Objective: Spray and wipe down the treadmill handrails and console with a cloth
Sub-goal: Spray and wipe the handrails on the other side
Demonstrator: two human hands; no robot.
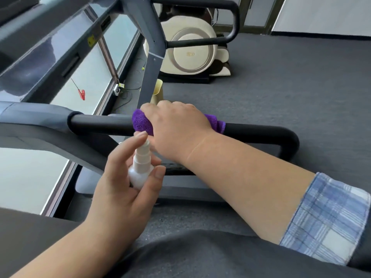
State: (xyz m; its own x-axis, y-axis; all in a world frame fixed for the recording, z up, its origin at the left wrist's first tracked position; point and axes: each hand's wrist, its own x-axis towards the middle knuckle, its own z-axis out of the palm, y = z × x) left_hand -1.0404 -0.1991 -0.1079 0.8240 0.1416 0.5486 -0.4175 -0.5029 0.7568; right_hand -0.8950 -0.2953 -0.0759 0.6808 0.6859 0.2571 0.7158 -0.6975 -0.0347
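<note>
1. Purple microfibre cloth is wrapped over the near handrail, about midway along the black foam grip, and the right hand is clamped down on top of it with fingers curled over the far side of the bar. So the wipe on this rail looks like it's underway, while the far handrail and the glossy console up top-left have nothing on them right now.

2. Biggest risk imo: the spray bottle nozzle sits right up against the right wrist and the cloth's edge. If the left hand pumps now, the mist probably hits skin or soaks one corner of the cloth rather than the rail.

3. Second thing: the bottle grip looks light. It's held between thumb and curled fingers low on the body, with the index finger reaching up over the pump top. A hard press could tip it or squirt it off-line, maybe onto the treadmill deck below.

4. A loose cloth tail hangs off the right side of the hand, so it might bunch or slide off the foam on a long stroke.

5. Pose: right forearm comes in from the lower right, plaid sleeve pushed back, wrist roughly level over the bar. Left forearm rises from the bottom left, palm turned inward.
</note>
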